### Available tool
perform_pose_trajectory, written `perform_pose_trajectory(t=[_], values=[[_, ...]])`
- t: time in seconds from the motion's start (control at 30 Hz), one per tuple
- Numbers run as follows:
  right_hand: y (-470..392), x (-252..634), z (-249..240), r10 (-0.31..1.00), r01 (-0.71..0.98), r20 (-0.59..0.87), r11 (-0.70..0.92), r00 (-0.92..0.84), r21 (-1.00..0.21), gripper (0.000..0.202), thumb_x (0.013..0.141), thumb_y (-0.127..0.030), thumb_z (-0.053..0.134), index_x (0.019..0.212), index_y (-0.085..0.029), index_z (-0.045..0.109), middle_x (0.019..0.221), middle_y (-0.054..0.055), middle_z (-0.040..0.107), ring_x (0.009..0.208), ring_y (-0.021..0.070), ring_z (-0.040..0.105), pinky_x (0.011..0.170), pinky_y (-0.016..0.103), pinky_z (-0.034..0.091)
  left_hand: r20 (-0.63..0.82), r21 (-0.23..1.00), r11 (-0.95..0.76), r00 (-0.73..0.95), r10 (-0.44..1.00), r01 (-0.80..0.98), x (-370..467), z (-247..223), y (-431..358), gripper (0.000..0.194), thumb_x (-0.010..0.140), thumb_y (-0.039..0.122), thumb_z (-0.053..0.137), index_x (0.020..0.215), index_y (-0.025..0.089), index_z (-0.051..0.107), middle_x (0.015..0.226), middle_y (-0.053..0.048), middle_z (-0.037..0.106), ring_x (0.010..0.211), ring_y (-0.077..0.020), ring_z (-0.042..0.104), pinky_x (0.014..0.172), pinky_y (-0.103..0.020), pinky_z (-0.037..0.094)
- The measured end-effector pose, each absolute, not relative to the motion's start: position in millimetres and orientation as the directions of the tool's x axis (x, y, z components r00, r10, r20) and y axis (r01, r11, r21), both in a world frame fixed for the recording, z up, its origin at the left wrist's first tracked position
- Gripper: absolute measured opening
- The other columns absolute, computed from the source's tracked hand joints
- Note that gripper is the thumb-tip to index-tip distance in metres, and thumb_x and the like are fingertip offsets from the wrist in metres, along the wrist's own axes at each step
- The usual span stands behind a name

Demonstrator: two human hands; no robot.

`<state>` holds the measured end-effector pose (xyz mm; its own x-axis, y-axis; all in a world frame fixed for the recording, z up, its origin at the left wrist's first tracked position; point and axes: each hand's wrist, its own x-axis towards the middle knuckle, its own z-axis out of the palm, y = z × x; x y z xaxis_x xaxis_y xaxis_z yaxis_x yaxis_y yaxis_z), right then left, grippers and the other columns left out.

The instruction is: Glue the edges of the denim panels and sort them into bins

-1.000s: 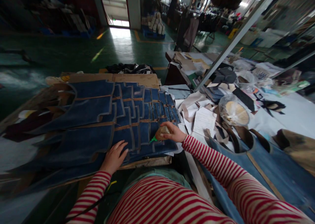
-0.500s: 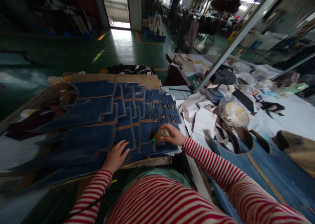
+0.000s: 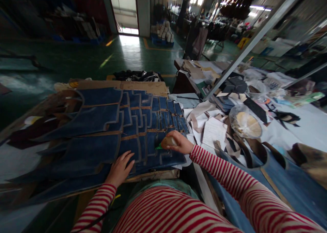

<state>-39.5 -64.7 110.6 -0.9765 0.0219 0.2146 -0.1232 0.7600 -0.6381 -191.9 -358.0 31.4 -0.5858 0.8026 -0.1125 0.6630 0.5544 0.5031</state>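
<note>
My right hand is closed round a small brownish bottle, whose green tip points left and down at the blue pieces. My left hand lies with its fingers spread on the near edge of the blue pieces, holding nothing. The blue pieces overlap in rows, with grey edges and brown strips, large at the left and smaller toward the right. Cardboard shows beyond them.
Paper and cloth scraps lie on the table at the right, beside a plastic bag with a round tan item. A slanting metal pole rises over that table. More blue pieces hang at the lower right.
The whole view has shifted slightly, with the scene a little lower and further right. My right hand still holds the bottle, now tilted a little differently, and my left hand stays on the blue pieces.
</note>
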Motion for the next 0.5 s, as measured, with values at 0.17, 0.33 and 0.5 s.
perform_pose_trajectory(t=[0.17,0.33,0.5], values=[[-47,-65,107,0.157,-0.071,0.328,0.807,-0.931,-0.586,0.042,0.076,-0.036,0.059,0.111,-0.021,0.043,0.106,0.009,0.051,0.101,0.0217,0.048,0.089,0.042,0.042,-0.124,0.500,0.559,-0.585,0.802,0.661,-192,30,-358,0.040,0.084,0.042,0.035,0.116,0.025,0.052,0.128,-0.004,0.049,0.116,-0.0190,0.046,0.098,-0.038,0.037],[-35,-75,111,0.128,-0.086,0.327,0.819,-0.936,-0.568,0.044,0.075,-0.038,0.060,0.113,-0.022,0.043,0.106,0.009,0.050,0.101,0.0213,0.048,0.089,0.042,0.043,-0.129,0.508,0.561,-0.586,0.800,0.654,-192,30,-358,0.040,0.084,0.042,0.034,0.115,0.024,0.052,0.127,-0.004,0.049,0.115,-0.0191,0.047,0.098,-0.038,0.037],[-32,-81,111,0.143,-0.070,0.325,0.823,-0.935,-0.564,0.043,0.076,-0.038,0.059,0.112,-0.022,0.043,0.107,0.009,0.050,0.101,0.0213,0.048,0.089,0.042,0.043,-0.134,0.508,0.573,-0.598,0.790,0.643,-192,31,-357,0.040,0.084,0.042,0.035,0.116,0.025,0.051,0.127,-0.004,0.049,0.114,-0.0193,0.048,0.097,-0.039,0.038]])
